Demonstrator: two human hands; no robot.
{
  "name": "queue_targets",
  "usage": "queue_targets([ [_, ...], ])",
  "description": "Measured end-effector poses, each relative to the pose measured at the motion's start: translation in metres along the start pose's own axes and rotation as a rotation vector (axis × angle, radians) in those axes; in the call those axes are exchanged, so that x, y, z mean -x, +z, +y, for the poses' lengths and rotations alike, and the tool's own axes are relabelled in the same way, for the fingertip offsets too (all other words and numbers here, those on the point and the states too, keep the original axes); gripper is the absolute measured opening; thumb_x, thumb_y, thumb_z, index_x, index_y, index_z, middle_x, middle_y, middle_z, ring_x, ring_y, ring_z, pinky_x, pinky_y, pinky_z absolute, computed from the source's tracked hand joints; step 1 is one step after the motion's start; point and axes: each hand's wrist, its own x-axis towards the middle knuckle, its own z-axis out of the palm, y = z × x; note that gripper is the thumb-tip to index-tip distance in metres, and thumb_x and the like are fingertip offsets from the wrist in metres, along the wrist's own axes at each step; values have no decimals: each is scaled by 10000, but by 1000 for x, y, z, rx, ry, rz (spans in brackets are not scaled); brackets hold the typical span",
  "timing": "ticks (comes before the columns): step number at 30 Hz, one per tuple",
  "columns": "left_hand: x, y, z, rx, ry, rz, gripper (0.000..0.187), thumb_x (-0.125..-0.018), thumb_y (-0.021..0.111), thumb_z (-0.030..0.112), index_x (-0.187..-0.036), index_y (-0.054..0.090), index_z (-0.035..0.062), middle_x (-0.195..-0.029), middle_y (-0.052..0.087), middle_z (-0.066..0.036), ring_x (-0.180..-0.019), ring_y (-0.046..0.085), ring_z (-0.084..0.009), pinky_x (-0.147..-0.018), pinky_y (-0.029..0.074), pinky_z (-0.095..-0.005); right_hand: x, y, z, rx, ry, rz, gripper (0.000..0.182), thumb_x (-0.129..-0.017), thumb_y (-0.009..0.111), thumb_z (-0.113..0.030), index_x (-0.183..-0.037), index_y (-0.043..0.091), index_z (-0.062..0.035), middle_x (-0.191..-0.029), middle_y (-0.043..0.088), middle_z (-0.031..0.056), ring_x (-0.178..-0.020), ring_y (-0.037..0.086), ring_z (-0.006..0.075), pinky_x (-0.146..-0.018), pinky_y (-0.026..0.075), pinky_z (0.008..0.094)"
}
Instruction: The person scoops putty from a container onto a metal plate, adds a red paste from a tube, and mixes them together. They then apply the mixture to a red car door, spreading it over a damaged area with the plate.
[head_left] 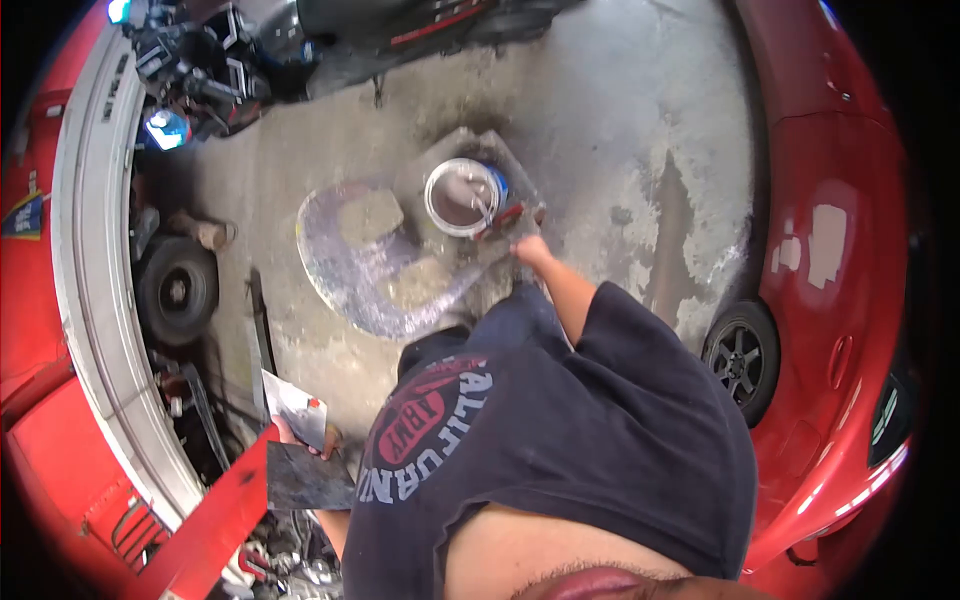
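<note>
My left hand [284,430] is at the lower left, its fingers closed round flat pieces: a pale sheet [296,405] with a red mark and a dark rectangular plate [308,476]. Reaching forward, my right hand [532,252] is closed beside a round bucket [432,205]; what its fingers hold is too small to make out. Just above that hand, a red-and-dark tool or handle [500,221] lies against the bucket's right side. Inside the bucket is greyish-pink material [458,200] with a pale stick-like part in it.
A stained board-like piece [325,240] with two openings lies left of the bucket on the concrete floor [590,130]. A red car [800,400] stands at right, a loose wheel [177,290] at left. A motorcycle [410,35] is at the top, red metalwork [215,530] at lower left.
</note>
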Motion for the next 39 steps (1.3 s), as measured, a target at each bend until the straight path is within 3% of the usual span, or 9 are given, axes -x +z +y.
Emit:
queue_targets([
  [3, -30, -19, 12, -176, 11, 149, 459, -1018, 431, 566, -1134, 570, 144, -628, 519, -12, -377, 330, -97, -327, 263, -238, 43, -9, -15, 246, -168, 144, 325, -765, 702, -364, -674, 726, -53, -744, 709, 172, -747, 707, 314, -673, 564, 433],
  [6, -64, -20, 29, 175, -46, -313, 400, -1052, 428, 459, -1383, 509, 252, -939, 634, -39, -501, 426, -110, -361, 332, -250, 66, 18, 6, 239, -137, 37, 274, -739, 657, -264, -868, 743, -38, -962, 718, 206, -896, 698, 365, -780, 555, 469],
  [13, -136, -48, 80, 432, -211, -618, 445, -1041, 437, 478, -1343, 550, 172, -1038, 684, -73, -503, 473, -128, -398, 393, -264, 195, 34, -79, 209, 53, -270, 526, -905, 605, -535, -1050, 729, -45, -1040, 722, 185, -988, 681, 347, -844, 526, 450],
  [18, -164, -32, 91, 417, -502, -794, 525, -1018, 428, 561, -1324, 554, 152, -702, 563, -47, -474, 428, -131, -442, 413, -254, 313, -23, -273, 20, -460, -37, 298, -864, 712, -209, -1134, 687, -87, -1026, 701, 179, -1005, 651, 310, -873, 510, 374],
  [20, -152, -4, 86, 411, -517, -826, 480, -1023, 452, 524, -1208, 593, 104, -675, 542, -7, -490, 406, -109, -428, 356, -247, 338, -11, -326, 45, -951, 208, 405, -811, 745, -141, -1204, 650, -128, -1134, 647, 139, -1081, 610, 329, -884, 500, 406],
  [24, -165, 24, 51, 295, -560, -1055, 452, -995, 497, 556, -900, 552, 117, -588, 420, 37, -499, 375, -90, -432, 322, -235, 402, -6, -403, 124, -1298, 562, 528, -732, 789, -86, -1232, 642, -175, -1237, 559, 57, -1082, 578, 265, -949, 480, 384],
  [31, -66, 51, 38, 73, -354, -1004, 449, -990, 521, 538, -813, 539, 126, -625, 415, 14, -566, 382, -113, -524, 357, -272, 447, -9, -368, 128, -1416, 943, 356, -764, 754, -71, -1107, 713, -157, -1240, 566, 41, -1082, 580, 233, -942, 492, 343],
  [35, -39, 58, 25, 382, -555, -746, 446, -975, 526, 538, -951, 584, 97, -718, 458, -8, -604, 387, -152, -634, 384, -364, 500, -22, -326, 46, -1483, 892, 221, -826, 709, -33, -1037, 729, -97, -1146, 650, 90, -1058, 618, 241, -915, 510, 352],
  [39, -22, 50, 17, 356, -451, -728, 383, -999, 514, 460, -940, 606, 93, -707, 469, 10, -597, 374, -141, -604, 355, -341, 553, -19, -243, -458, -1090, 729, 138, -859, 672, -7, -988, 716, -29, -929, 701, 119, -880, 683, 247, -791, 549, 355],
])
